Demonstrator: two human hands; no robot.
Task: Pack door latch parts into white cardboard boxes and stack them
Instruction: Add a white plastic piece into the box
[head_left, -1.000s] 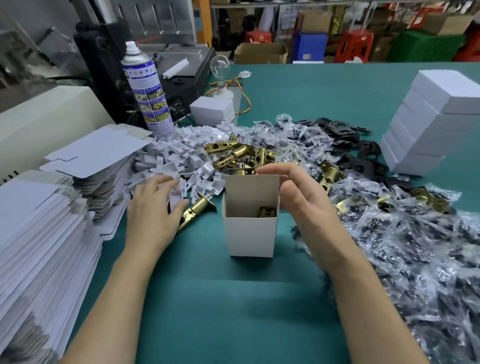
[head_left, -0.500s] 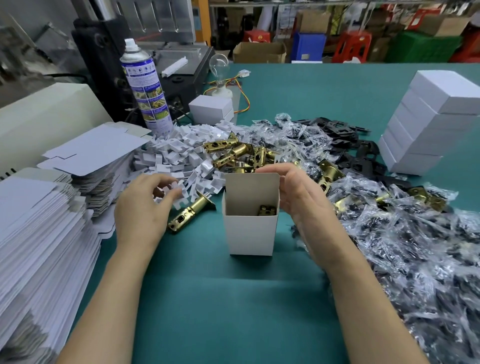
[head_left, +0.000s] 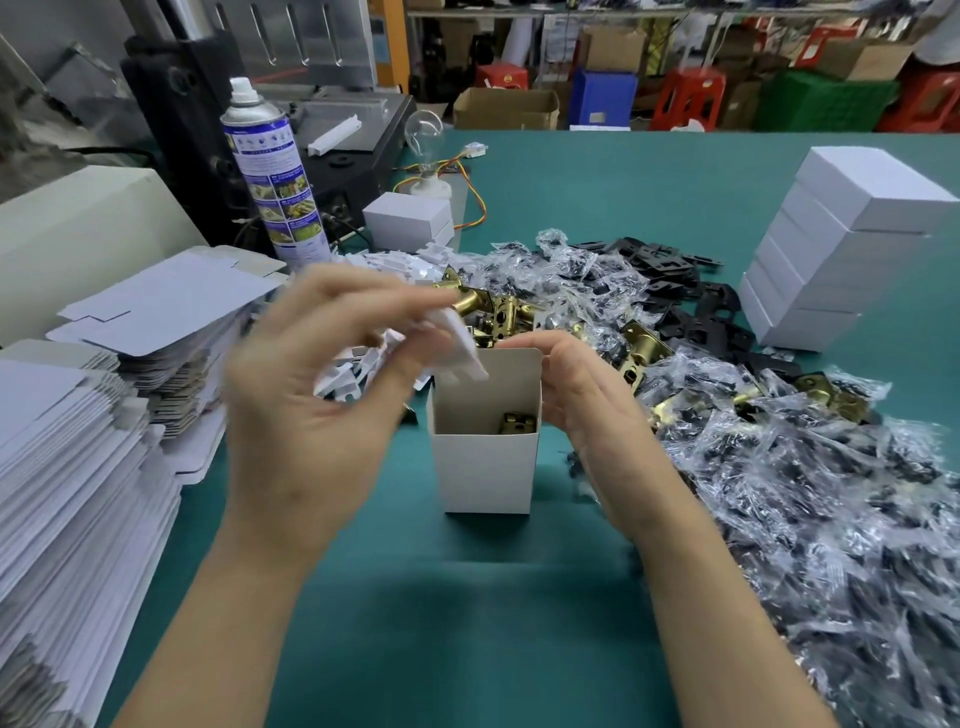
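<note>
The left hand (head_left: 311, 395), blurred, pinches a small white piece (head_left: 462, 343) just above the open top of the white box (head_left: 483, 467). The right hand (head_left: 576, 395) grips the right side of the box, near its raised flap. The box stands upright on the green desk (head_left: 467, 623), with a brass latch part (head_left: 517, 422) inside. Bagged parts (head_left: 805, 493) lie at the right, and closed boxes (head_left: 831, 249) are stacked at the far right.

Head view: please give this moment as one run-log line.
left hand: pinches white piece above open box | right hand: holds box flap | inside box: brass part
</note>
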